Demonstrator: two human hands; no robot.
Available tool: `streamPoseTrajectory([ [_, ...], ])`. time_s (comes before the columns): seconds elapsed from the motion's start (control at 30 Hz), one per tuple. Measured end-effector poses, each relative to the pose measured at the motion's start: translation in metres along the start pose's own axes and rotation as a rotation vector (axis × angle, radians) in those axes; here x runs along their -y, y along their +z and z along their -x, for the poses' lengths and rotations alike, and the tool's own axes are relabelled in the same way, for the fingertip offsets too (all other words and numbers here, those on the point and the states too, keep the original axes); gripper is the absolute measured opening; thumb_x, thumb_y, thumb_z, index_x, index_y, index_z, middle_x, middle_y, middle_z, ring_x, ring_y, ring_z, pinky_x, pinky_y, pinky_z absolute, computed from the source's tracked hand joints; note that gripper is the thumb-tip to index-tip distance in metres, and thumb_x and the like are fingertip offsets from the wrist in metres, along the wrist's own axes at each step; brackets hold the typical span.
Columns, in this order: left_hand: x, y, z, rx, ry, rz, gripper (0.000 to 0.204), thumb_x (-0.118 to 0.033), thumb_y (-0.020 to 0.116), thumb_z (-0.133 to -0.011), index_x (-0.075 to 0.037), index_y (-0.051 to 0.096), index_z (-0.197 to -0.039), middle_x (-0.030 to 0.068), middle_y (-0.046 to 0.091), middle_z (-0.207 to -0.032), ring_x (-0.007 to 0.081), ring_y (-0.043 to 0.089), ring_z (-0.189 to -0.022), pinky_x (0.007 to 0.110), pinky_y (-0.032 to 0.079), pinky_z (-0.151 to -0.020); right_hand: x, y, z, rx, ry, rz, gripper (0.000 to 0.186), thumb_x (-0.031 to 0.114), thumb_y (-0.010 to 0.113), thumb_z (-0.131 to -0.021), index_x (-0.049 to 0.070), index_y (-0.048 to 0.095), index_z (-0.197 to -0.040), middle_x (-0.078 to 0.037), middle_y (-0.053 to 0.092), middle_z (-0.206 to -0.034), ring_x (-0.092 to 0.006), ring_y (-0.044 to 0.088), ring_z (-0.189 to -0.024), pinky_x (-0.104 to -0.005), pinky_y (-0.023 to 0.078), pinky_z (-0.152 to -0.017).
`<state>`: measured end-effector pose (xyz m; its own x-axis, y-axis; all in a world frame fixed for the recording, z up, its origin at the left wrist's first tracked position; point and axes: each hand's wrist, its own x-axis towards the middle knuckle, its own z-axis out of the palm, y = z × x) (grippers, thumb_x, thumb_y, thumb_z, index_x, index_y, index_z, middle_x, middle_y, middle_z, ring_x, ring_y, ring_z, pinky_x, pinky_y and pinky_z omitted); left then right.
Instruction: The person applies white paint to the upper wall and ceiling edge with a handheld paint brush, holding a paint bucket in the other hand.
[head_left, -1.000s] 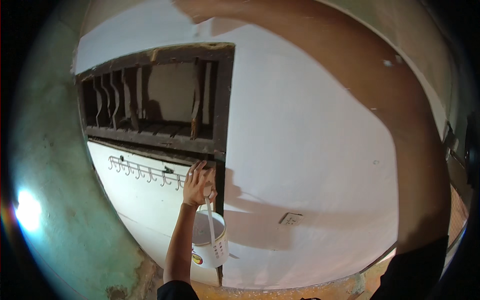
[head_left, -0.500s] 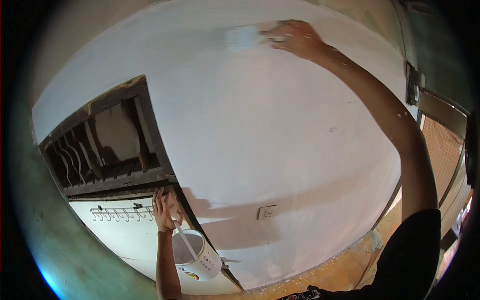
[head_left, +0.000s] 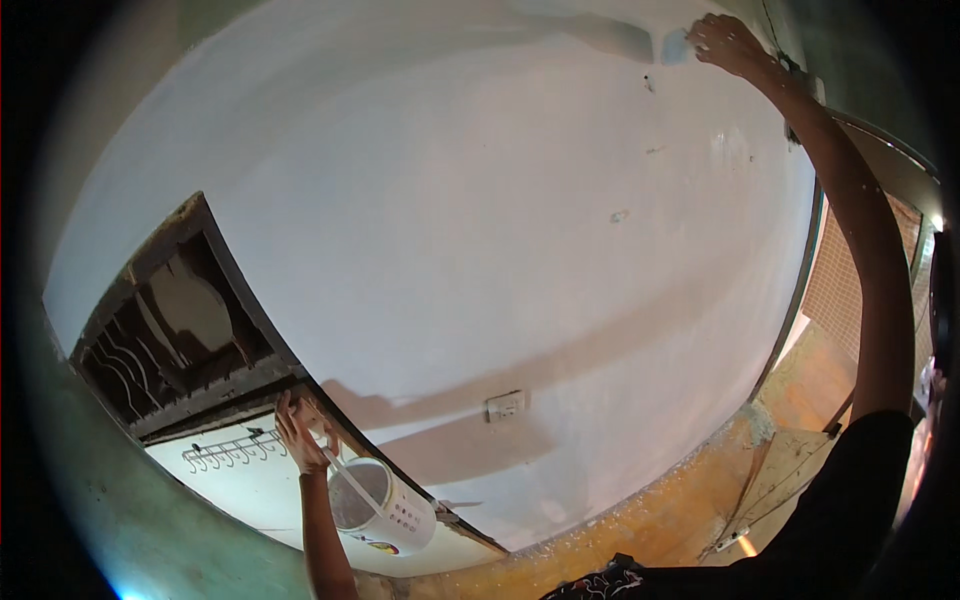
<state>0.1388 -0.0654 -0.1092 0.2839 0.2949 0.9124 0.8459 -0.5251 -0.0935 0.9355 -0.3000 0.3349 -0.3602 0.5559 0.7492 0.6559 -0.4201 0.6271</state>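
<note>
My left hand (head_left: pixel 305 435) is curled at the lower edge of the dark wooden wall recess (head_left: pixel 240 355), gripping the handle of a white bucket (head_left: pixel 400 515) that hangs below it with grayish contents. High at the upper right, my raised right hand (head_left: pixel 725 45) is closed on a pale, bluish flat painting tool (head_left: pixel 673 48) against the white wall (head_left: pixel 500 230). Its exact shape is partly hidden by my fingers. Small white flecks dot my right arm.
A row of metal hooks (head_left: pixel 230 452) is on the white panel under the recess. A socket (head_left: pixel 505 406) sits low on the wall. A greenish wall (head_left: pixel 180 510) is at left, a doorway with brown mesh (head_left: pixel 860 270) at right. Orange-stained floor (head_left: pixel 640 535) shows below.
My right hand has swept from the upper middle of the wall to the upper right with the tool. The view has shifted, putting the recess and bucket lower and farther left.
</note>
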Motion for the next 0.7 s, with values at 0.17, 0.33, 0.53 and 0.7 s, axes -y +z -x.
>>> streamPoseTrajectory([
  [0.17, -0.014, 0.005, -0.011, -0.002, 0.006, 0.040, 0.062, -0.024, 0.058, -0.073, -0.002, 0.043, -0.129, 0.0253, 0.039, -0.140, 0.0466, 0.038, -0.129, 0.059, 0.032, -0.103, 0.123, -0.063, -0.113, -0.006, -0.094, 0.101, 0.016, 0.023, 0.064, -0.076, 0.007, 0.066, -0.082, -0.011, 0.067, -0.083, -0.0286, 0.063, -0.080, -0.0457, 0.049, -0.071],
  [0.33, -0.012, -0.002, -0.002, -0.079, -0.020, 0.015, 0.055, -0.029, 0.054, -0.079, 0.001, 0.046, -0.123, 0.0265, 0.042, -0.137, 0.0464, 0.040, -0.127, 0.059, 0.033, -0.102, 0.279, -0.171, -0.227, -0.074, -0.117, -0.041, 0.013, 0.020, 0.065, -0.077, 0.009, 0.067, -0.083, -0.010, 0.068, -0.084, -0.0278, 0.064, -0.082, -0.0438, 0.050, -0.072],
  [0.53, -0.004, -0.004, -0.003, -0.016, 0.027, 0.040, 0.057, -0.030, 0.054, -0.077, 0.001, 0.046, -0.124, 0.0259, 0.043, -0.136, 0.0465, 0.041, -0.127, 0.058, 0.034, -0.102, 0.381, -0.240, -0.238, -0.272, -0.177, -0.320, 0.010, 0.016, 0.066, -0.077, 0.010, 0.069, -0.084, -0.008, 0.069, -0.087, -0.0265, 0.066, -0.085, -0.0409, 0.053, -0.072],
  [0.7, -0.007, -0.002, -0.005, -0.010, 0.037, 0.023, 0.060, -0.038, 0.050, -0.080, 0.002, 0.046, -0.125, 0.0262, 0.043, -0.136, 0.0466, 0.042, -0.127, 0.058, 0.035, -0.101, 0.351, -0.220, -0.218, -0.394, -0.202, -0.490, 0.007, 0.015, 0.066, -0.077, 0.013, 0.071, -0.082, -0.006, 0.071, -0.084, -0.0281, 0.069, -0.079, -0.0417, 0.055, -0.065],
])
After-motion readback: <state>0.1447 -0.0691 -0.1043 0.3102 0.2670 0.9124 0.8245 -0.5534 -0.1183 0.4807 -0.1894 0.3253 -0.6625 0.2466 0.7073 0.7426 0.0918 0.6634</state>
